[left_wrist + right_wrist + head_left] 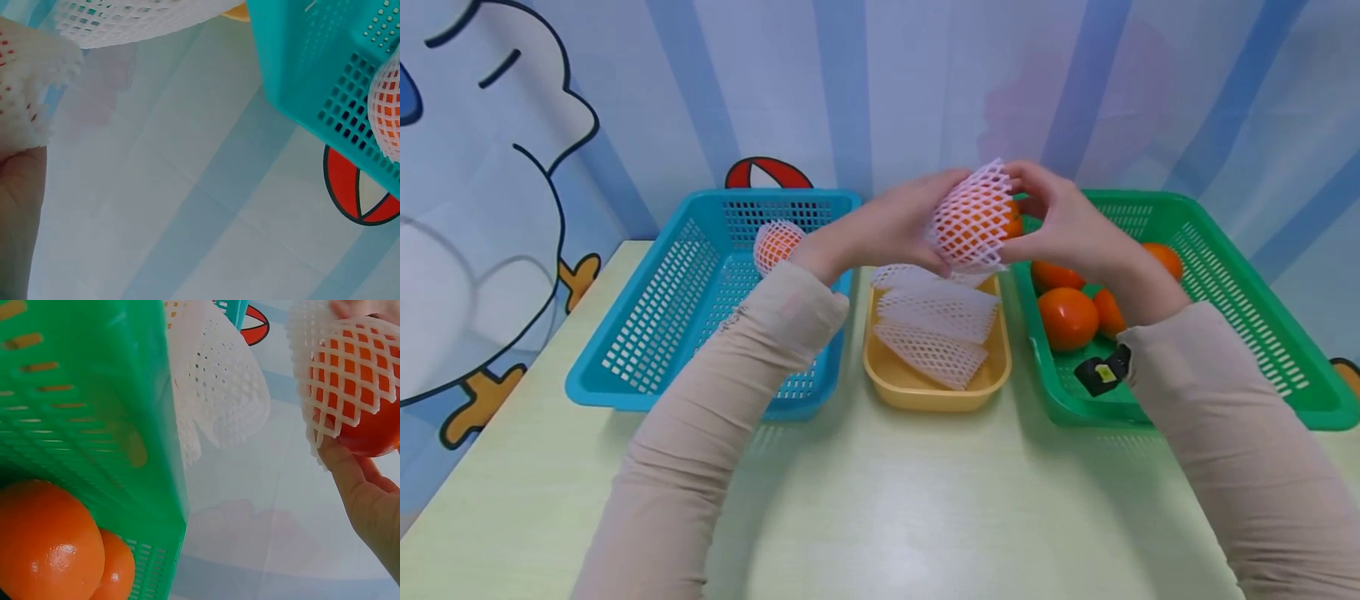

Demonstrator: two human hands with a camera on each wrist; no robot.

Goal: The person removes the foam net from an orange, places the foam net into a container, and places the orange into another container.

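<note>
Both hands hold up a shiny round orange-red fruit (369, 434) partly covered by a white foam net sleeve (967, 221). My left hand (891, 218) grips the sleeve from the left, fingers behind and thumb below. From the right, my right hand (1067, 221) holds the bare end of the fruit, its fingertips at the sleeve's open edge. Below them, several flat net sleeves (936, 321) lie in a yellow tray (936, 398). In the left wrist view the left hand (19, 206) shows only in part, and the fruit is mostly hidden under the netting.
On the left stands a blue basket (651, 312) with a netted fruit (777, 244) inside. A green basket (1247, 275) on the right holds several bare fruits (1069, 319). A patterned curtain (910, 92) hangs behind the pale table (910, 500).
</note>
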